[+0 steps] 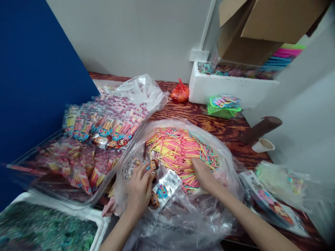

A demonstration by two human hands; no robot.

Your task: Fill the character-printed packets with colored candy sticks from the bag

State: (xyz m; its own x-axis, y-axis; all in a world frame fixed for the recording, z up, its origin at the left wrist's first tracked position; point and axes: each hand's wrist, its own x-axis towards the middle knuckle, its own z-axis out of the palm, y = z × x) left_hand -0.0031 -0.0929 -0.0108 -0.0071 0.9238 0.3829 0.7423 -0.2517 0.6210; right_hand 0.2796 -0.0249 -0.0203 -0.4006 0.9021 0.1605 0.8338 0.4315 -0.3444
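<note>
A large clear plastic bag (227, 157) lies open in front of me, full of thin pink, yellow and blue sticks (170, 146). My right hand (203, 174) reaches into the pile from the right; its fingers are hidden among the sticks. On the bag's left side my left hand (140, 188) has its bent fingers closed on a small printed packet (153, 165) with a cartoon figure. Just right of that hand lies a silver packet (167, 186) with blue lettering. Another small packet (131, 165) lies beyond my left fingertips.
A clear tub (96, 198) holding many filled packets (104, 129) stands left. Behind are a red bag (180, 92), a green basket (222, 111) and a white foam box (225, 85) beneath a cardboard box (243, 45). A paper cup (263, 145) and printed bags (272, 205) are right.
</note>
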